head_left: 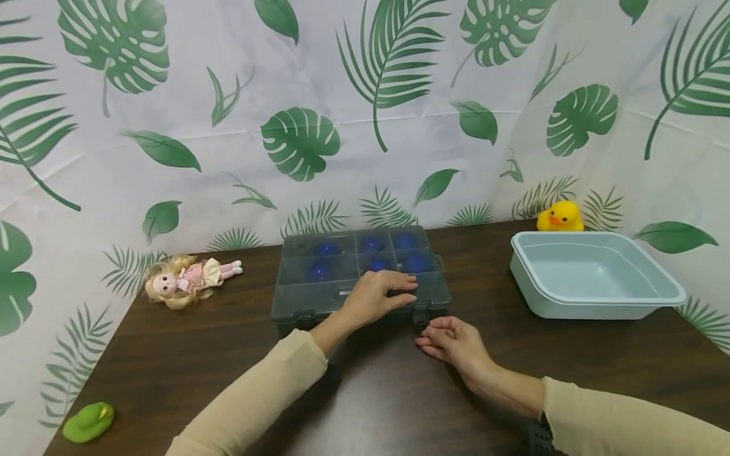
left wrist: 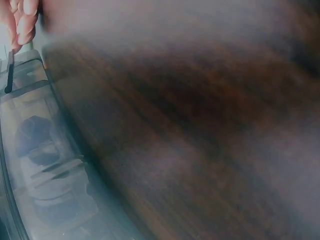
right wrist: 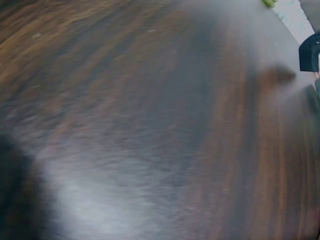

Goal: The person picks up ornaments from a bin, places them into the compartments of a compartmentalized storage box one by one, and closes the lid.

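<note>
A dark, see-through lidded organizer box (head_left: 308,294) lies on the table, with several bluish round things (head_left: 319,272) showing in its compartments. My left hand (head_left: 379,294) rests on the front of the lid, fingers stretched to the right. At the front right corner, the thumb and bent fingers of my right hand (head_left: 456,348) meet at the edge of the black latch (head_left: 421,315). This latch (right wrist: 309,52) sticks out at the edge of the right wrist view. Fingertips (left wrist: 26,25) show over the box's end (left wrist: 30,70) in the left wrist view.
A pale blue basin (head_left: 593,307) stands to the right, with a yellow rubber duck (head_left: 561,216) behind it. On the left lie a doll (head_left: 194,278) and a green toy (head_left: 88,422). A leaf-print cloth (head_left: 228,126) hangs behind the dark wooden table (head_left: 376,405).
</note>
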### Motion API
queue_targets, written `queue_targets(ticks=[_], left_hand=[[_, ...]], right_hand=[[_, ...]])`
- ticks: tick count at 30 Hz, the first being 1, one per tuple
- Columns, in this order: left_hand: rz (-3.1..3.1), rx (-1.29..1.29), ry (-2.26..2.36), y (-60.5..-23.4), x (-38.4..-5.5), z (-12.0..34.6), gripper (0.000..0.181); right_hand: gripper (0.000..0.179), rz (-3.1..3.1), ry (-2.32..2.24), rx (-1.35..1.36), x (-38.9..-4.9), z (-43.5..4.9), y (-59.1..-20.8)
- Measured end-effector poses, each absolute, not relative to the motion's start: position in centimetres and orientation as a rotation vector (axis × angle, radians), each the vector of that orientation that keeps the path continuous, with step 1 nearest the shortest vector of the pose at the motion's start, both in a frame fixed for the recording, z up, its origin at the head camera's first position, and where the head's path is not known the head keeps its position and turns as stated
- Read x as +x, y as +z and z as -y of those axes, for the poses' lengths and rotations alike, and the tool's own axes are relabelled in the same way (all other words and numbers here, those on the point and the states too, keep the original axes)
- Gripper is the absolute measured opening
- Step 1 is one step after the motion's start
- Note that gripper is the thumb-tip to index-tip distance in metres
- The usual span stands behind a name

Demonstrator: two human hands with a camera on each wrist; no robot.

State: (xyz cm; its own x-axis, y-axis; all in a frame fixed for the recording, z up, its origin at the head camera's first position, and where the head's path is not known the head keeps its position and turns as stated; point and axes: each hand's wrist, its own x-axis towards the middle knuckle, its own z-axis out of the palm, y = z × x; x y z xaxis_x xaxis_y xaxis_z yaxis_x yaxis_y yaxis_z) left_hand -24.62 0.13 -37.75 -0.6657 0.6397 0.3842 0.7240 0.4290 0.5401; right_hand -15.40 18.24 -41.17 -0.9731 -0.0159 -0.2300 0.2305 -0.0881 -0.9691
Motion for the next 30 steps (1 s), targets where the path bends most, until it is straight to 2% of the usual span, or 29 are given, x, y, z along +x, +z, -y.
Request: queue_targets(ticks=[6, 16, 23, 30], left_hand=[[2.535, -1.242, -1.045, -37.5, -24.7, 0.0, 0.028], [2.539, -1.263, -1.039, -37.4, -24.6, 0.1, 0.028], [2.528, -1.255, -1.036, -37.2, -24.7, 0.0, 0.027], [2.527, -1.263, -1.061, -37.6, -24.7, 0.0, 0.026]], right_hand=[[0.015, -1.959, -2.243, 0.254, -15.8, -18.2, -40.9], [0.042, -1.935, -2.212, 0.282, -16.6, -17.3, -40.7], [0.048, -1.927, -2.181, 0.255, -16.9, -17.4, -40.3], [0.045, -1.900, -2.167, 0.285, -16.4, -16.9, -40.5]])
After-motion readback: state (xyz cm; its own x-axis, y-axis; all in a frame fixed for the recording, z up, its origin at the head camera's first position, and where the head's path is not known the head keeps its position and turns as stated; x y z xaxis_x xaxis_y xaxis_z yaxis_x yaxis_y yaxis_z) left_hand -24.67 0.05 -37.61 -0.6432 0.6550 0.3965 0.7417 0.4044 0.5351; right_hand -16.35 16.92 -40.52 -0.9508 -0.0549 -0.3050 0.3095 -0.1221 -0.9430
